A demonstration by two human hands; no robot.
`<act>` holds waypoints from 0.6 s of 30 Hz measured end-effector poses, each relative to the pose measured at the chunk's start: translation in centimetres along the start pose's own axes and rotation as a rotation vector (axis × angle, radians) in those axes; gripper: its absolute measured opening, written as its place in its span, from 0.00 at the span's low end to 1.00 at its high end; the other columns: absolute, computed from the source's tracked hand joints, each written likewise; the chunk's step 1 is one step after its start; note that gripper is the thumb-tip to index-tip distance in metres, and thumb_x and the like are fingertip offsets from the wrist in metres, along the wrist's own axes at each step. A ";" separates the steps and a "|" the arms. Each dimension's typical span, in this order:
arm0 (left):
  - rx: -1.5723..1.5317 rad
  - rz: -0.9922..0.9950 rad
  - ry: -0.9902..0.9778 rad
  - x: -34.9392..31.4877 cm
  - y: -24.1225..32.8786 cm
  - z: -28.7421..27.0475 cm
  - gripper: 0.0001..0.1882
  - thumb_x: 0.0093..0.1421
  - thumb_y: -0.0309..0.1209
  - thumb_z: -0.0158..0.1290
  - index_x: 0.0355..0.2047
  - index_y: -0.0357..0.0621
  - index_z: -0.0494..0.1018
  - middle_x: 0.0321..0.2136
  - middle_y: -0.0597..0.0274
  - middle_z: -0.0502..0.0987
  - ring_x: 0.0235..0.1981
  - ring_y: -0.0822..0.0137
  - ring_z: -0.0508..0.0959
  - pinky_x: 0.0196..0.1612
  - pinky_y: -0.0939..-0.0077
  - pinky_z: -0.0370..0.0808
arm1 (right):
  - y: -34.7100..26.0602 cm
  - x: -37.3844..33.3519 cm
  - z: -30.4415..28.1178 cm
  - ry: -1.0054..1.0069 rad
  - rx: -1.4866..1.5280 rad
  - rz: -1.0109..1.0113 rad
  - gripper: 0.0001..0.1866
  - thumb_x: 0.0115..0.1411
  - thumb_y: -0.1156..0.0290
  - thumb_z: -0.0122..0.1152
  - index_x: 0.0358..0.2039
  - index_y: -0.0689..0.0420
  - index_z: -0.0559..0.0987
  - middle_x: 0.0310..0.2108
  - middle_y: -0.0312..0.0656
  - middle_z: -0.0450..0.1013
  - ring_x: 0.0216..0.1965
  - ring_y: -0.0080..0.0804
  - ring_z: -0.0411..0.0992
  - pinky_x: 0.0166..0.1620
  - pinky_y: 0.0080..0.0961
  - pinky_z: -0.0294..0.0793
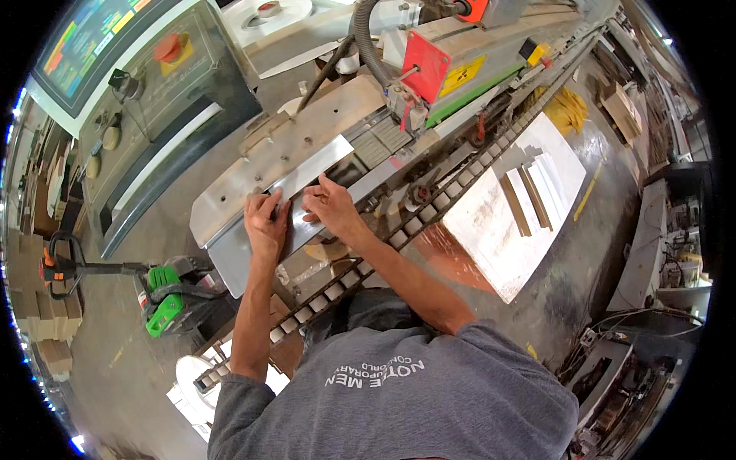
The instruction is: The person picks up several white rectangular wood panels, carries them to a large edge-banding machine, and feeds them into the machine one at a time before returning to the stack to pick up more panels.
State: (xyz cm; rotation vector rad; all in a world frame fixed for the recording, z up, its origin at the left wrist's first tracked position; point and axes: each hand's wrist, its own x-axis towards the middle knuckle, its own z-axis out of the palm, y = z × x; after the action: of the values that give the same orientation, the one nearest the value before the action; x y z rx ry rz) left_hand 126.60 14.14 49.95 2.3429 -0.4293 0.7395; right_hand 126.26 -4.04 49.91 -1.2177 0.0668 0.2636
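Note:
My left hand (267, 220) is closed, fingers curled, by the near end of a narrow white strip (320, 159). A small dark patch shows between its fingers, but I cannot make out what it is. To its right my right hand (331, 207) is bent inward, fingertips gathered and one finger pointing toward the strip. Whatever the right fingers hold, if anything, is hidden. The strip lies along a worn metal guide plate (222, 198) of a long machine. Beneath both hands runs a smooth grey metal infeed table (230, 259).
A control panel with a red emergency button (168, 48) stands at left. A red guard plate (424, 66) rises farther along the machine. A roller track (414, 225) crosses in front of me. White and brown strips (529, 198) rest on a white board (502, 264). A green-and-black tool (163, 299) is at left.

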 end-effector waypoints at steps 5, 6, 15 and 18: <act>0.002 -0.004 -0.007 0.0 0.1 -0.1 0.16 0.47 0.23 0.67 0.39 0.41 0.81 0.31 0.53 0.77 0.34 0.52 0.76 0.38 0.61 0.74 | -0.3 -0.6 0.6 0.050 -0.001 -0.012 0.25 0.64 0.73 0.59 0.55 0.74 0.63 0.41 0.42 0.70 0.39 0.24 0.73 0.36 0.21 0.84; 0.002 -0.004 -0.008 0.0 0.0 -0.1 0.16 0.47 0.23 0.67 0.39 0.41 0.81 0.31 0.53 0.77 0.34 0.52 0.76 0.38 0.61 0.74 | -0.4 -0.6 0.6 0.034 -0.019 -0.024 0.20 0.63 0.73 0.59 0.50 0.72 0.64 0.41 0.41 0.70 0.38 0.23 0.73 0.36 0.21 0.84; -0.023 -0.004 -0.022 0.6 0.3 0.6 0.16 0.47 0.22 0.67 0.39 0.40 0.81 0.30 0.54 0.76 0.33 0.52 0.76 0.37 0.62 0.74 | 0.3 0.4 0.1 0.068 -0.032 -0.097 0.24 0.61 0.71 0.59 0.50 0.76 0.63 0.36 0.42 0.72 0.30 0.23 0.74 0.28 0.21 0.82; -0.039 -0.037 -0.040 1.1 0.7 1.7 0.16 0.47 0.23 0.66 0.39 0.40 0.81 0.30 0.54 0.76 0.33 0.52 0.76 0.37 0.61 0.74 | -0.3 0.9 -0.8 0.092 -0.081 -0.105 0.21 0.60 0.72 0.59 0.46 0.75 0.65 0.36 0.43 0.73 0.30 0.23 0.75 0.27 0.22 0.82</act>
State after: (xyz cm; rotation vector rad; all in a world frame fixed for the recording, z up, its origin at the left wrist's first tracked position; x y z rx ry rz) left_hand 127.79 12.43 49.84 2.3260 -0.4130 0.6627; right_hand 127.24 -4.75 49.76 -1.3093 0.0723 0.1193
